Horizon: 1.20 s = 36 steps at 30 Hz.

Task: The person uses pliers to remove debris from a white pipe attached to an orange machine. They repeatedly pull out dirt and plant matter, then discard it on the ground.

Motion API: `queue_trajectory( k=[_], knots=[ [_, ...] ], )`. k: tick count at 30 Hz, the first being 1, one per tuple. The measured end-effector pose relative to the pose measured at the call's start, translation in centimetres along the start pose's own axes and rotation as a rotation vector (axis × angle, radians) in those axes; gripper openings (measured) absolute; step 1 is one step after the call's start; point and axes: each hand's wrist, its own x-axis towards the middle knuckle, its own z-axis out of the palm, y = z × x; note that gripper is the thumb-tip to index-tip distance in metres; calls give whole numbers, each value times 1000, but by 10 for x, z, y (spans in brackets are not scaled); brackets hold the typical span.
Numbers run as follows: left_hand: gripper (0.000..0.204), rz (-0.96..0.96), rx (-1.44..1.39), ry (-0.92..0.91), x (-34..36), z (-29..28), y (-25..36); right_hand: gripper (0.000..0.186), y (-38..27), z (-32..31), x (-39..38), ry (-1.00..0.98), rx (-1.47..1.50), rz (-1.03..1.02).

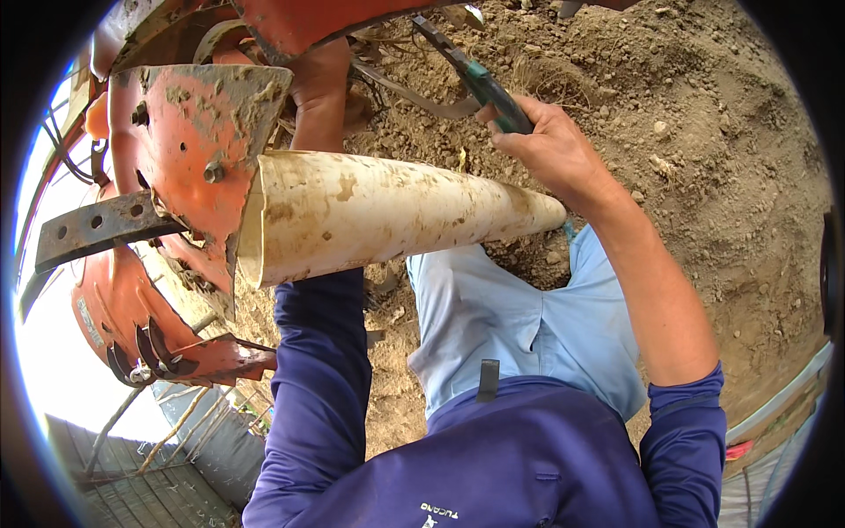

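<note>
My right hand (553, 150) is closed round the handle of a long, narrow dark tool with a green section (480, 81). The tool points up and to the left; its exact kind is unclear. My left arm passes behind a dirt-stained cream tube (396, 207), and my left hand (319, 75) reaches in under a red metal panel (326, 19), its fingers hidden. From the orange-red, mud-caked metal part (189, 132) on the left, the tube stretches over my lap to its narrower-looking end below my right wrist. A grey strip (422, 101) curves between the left hand and the tool.
A dark metal bar with holes (97, 227) juts from the machine's left side. Lower down, a curved orange metal piece (132, 308) carries dark hooks. Loose brown soil (704, 150) spreads along the right. Grey planks and sticks (158, 449) are at lower left.
</note>
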Motion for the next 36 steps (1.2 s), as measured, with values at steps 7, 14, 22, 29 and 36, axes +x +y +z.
queue_trajectory(
  k=[7, 14, 22, 29, 36],
  knots=[
    [58, -35, -28, 8, 14, -9, -13, 27, 3, 4, -4, 14, 103, 124],
    [59, -75, -95, 37, -5, -19, -12, 25, 23, -3, -25, 106, 86, -49],
    [60, -80, -303, 38, -59, -44, 9, 24, 56, -22, -51, 60, 83, 53],
    [77, -869, -1495, 40, -120, -75, 101, 29, 54, -8, -39, -134, -23, -21],
    [89, -610, -1905, -504, -138, -57, 79, 31, 55, -10, -43, 34, -244, -119]
  ],
)
